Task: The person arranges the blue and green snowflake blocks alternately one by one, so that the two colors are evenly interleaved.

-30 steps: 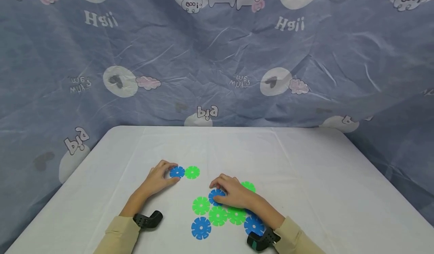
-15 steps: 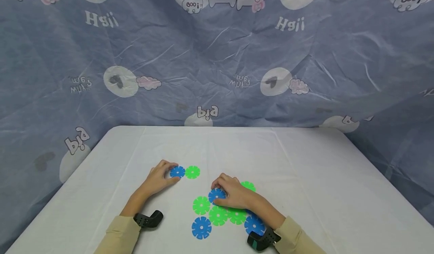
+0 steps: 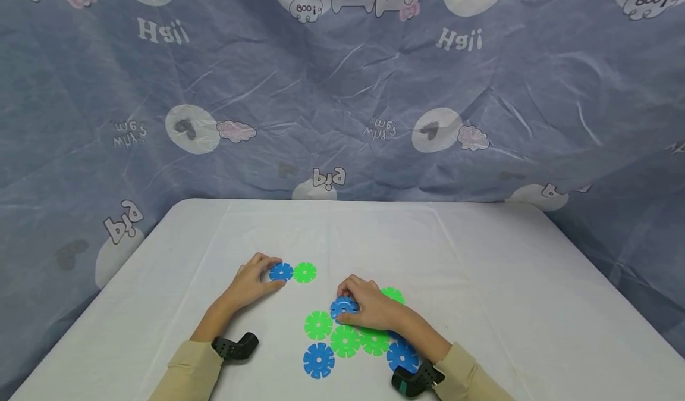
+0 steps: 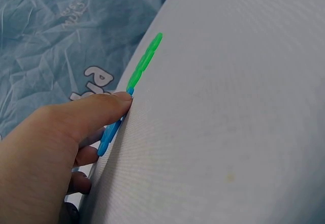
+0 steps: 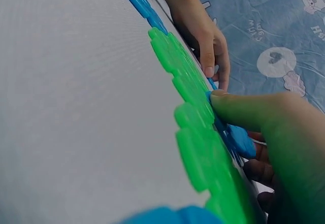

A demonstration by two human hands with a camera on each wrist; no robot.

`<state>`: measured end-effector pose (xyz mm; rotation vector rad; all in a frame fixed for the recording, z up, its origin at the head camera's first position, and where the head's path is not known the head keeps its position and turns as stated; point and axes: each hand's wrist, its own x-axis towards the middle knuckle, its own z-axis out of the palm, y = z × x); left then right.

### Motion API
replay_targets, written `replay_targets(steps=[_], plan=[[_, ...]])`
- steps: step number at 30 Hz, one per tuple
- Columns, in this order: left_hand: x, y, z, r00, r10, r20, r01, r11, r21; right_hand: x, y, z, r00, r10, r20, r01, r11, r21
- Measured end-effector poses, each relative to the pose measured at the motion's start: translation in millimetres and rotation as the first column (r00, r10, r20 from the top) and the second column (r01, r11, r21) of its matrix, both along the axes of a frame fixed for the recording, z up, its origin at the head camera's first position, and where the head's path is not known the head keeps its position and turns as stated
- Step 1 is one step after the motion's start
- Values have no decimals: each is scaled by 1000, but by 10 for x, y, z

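Note:
My left hand (image 3: pixel 254 285) is at the left, thumb and fingers pinching opposite edges of a blue notched interlocking disc (image 3: pixel 280 272). A green notched disc (image 3: pixel 304 272) joins it edge to edge on its right; the left wrist view shows this green disc (image 4: pixel 144 64) in line beyond the thumb. My right hand (image 3: pixel 371 307) pinches another blue disc (image 3: pixel 343 307) between thumb and fingers, slightly tilted, over the loose group of discs. In the right wrist view, that blue disc (image 5: pixel 239 140) shows behind the thumb, partly hidden.
Several loose discs lie around my right hand: green ones (image 3: pixel 318 325) and blue ones (image 3: pixel 319 360). One green disc (image 3: pixel 393 294) is partly behind the right hand. All rest on a white-covered table (image 3: pixel 257 228), with a printed blue cloth (image 3: pixel 321 91) hanging behind.
My right hand's fingers have drawn in on the blue disc, which now looks tilted. My left hand and its two discs hold still.

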<state>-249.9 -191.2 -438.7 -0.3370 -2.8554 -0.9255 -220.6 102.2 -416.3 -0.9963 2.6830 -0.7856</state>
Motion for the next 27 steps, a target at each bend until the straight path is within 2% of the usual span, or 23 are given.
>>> replay_targets(steps=[7, 15, 19, 27], plan=[[10, 16, -1, 1000, 8, 7, -8, 1000, 0, -10, 4, -9, 1000, -24, 7, 24, 999, -38], [22, 20, 11, 1000, 11, 20, -11, 1000, 5, -3, -7, -18, 999, -13, -51, 7, 992, -124], [13, 14, 11, 1000, 6, 12, -6, 1000, 0, 7, -7, -19, 999, -31, -16, 28, 989, -147], [4, 2, 6, 1000, 7, 10, -6, 1000, -9, -16, -26, -38, 999, 27, 38, -16, 965, -263]])
